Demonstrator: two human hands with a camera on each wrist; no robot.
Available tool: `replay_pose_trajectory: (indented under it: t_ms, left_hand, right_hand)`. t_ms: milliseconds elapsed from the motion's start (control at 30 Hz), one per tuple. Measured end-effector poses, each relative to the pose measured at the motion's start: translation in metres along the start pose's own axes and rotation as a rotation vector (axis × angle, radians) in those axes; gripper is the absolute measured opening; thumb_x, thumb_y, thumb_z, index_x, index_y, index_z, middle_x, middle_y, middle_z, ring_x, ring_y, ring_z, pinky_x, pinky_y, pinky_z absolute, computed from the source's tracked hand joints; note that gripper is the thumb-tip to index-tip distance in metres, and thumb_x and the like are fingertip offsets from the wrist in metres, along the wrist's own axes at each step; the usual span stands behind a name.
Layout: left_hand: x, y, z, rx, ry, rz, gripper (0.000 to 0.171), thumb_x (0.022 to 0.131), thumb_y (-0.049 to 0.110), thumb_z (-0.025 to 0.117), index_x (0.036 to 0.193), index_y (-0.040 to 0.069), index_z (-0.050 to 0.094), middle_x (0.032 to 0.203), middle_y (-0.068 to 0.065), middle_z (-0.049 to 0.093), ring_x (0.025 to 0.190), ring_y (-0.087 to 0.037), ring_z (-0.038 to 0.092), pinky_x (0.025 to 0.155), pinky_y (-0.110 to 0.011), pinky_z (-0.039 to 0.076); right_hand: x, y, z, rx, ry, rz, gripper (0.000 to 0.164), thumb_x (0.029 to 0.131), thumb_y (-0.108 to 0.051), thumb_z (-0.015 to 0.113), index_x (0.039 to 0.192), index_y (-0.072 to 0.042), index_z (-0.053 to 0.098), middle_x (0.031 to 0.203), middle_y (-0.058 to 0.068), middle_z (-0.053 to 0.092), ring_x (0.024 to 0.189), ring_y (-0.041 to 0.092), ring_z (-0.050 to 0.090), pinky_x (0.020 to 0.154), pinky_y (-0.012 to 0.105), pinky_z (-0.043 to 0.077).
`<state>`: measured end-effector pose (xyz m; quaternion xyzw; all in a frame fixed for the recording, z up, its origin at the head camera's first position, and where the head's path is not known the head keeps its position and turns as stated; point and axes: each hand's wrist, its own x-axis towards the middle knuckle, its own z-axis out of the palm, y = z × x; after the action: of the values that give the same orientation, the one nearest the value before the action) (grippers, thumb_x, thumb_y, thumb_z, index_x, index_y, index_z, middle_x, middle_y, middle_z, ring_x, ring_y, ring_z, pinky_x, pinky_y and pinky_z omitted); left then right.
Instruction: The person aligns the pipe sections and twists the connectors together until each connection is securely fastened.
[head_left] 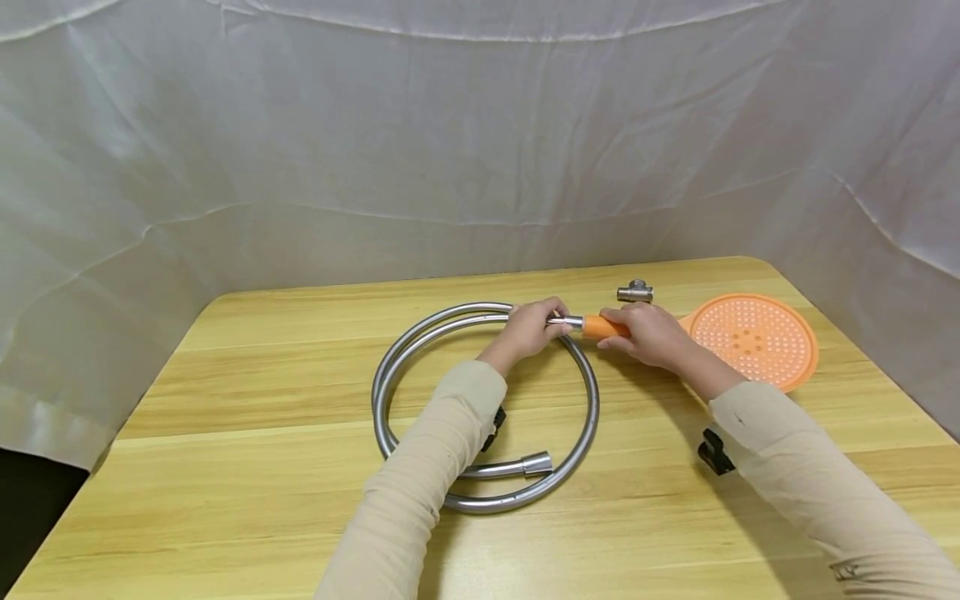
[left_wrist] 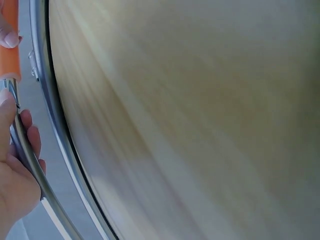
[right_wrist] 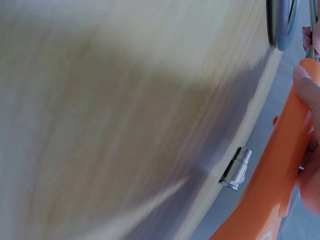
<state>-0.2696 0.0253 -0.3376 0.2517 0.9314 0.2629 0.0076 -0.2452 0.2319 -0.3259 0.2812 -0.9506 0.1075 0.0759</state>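
My left hand (head_left: pixel 529 327) grips the metal end of a coiled silver shower hose (head_left: pixel 380 392), its thumb near the chrome fitting (left_wrist: pixel 11 89). Around the orange handle of a shower head (head_left: pixel 752 340) my right hand (head_left: pixel 651 333) is curled, with the thumb along the handle (right_wrist: pixel 290 131). Hose fitting and handle end meet in line between the two hands; how far they are joined cannot be told. The round face of the shower head, dotted with pale nozzles, points up at the right. The hose's other end (head_left: pixel 536 463) lies loose inside the coil.
A small metal T-shaped valve (head_left: pixel 635 292) lies near the table's back edge, behind my right hand. The wooden table (head_left: pixel 247 467) is bordered by pale cloth (head_left: pixel 420 133) at the back and sides. Black wrist mounts (head_left: pixel 715 452) hang under both forearms.
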Motion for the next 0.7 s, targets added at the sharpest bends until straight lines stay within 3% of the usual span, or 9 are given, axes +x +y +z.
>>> replay_pose_trajectory:
  t_ms: [300,700]
  left_hand:
    - [0.0015,-0.0018,0.0000,0.043,-0.047,0.012,0.032,0.094,0.032,0.052,0.118,0.013,0.062,0.117,-0.001,0.065,0.108,-0.016,0.059,0.091,-0.032,0.035]
    - [-0.0036,0.0004,0.0004,0.011,0.021,0.004,0.026,0.090,0.030,0.058,0.109,0.014,0.063,0.106,0.001,0.068,0.098,-0.015,0.061,0.088,-0.031,0.034]
  right_hand:
    - [-0.0002,-0.0022,0.0000,-0.015,0.009,-0.004,0.035,0.081,-0.025,0.071,0.105,-0.001,0.063,0.068,0.005,0.055,0.061,0.016,0.044,0.057,0.029,0.035]
    - [-0.0011,-0.0027,0.0001,-0.008,0.018,-0.021,0.032,0.081,-0.024,0.071,0.103,-0.002,0.064,0.068,0.004,0.054,0.061,0.016,0.044,0.057,0.029,0.036]
